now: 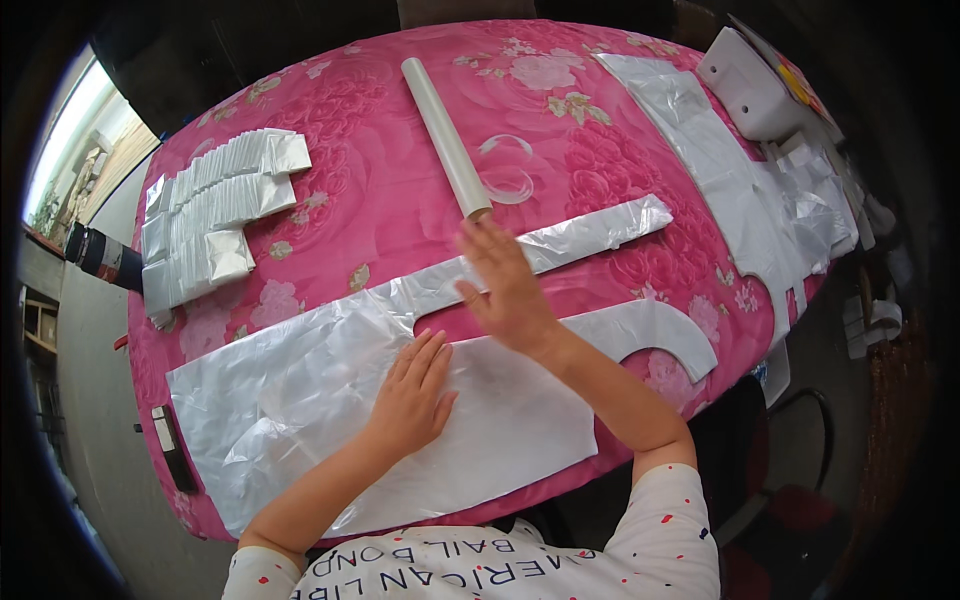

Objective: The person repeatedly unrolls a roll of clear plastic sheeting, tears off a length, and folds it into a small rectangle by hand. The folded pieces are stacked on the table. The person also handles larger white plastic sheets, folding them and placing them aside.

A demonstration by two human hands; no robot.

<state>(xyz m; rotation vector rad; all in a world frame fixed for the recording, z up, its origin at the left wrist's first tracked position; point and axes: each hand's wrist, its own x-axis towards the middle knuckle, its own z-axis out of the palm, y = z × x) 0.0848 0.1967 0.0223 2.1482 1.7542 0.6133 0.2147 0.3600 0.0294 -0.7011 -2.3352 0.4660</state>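
A thin, shiny white plastic sheet (300, 410) with curved cut-outs and a long strip, shaped like a disposable apron, lies spread across the near part of the table. My left hand (408, 395) rests flat on the sheet, fingers stretched out, close to the inner corner of the cut-out. Farther to the right, my right hand (505, 290) is over the long strip, its fingers extended and slightly blurred. Just beyond those fingers is the lower end of a pale tube (440, 130). Neither hand grips anything.
A pink flowered cloth (370, 230) covers the table. Rows of folded plastic packets (215, 210) sit at the left. More flat plastic sheets (700, 170) lie along the right edge, beside a white box (745, 85). A dark strip-shaped object (174, 448) is at the near left edge.
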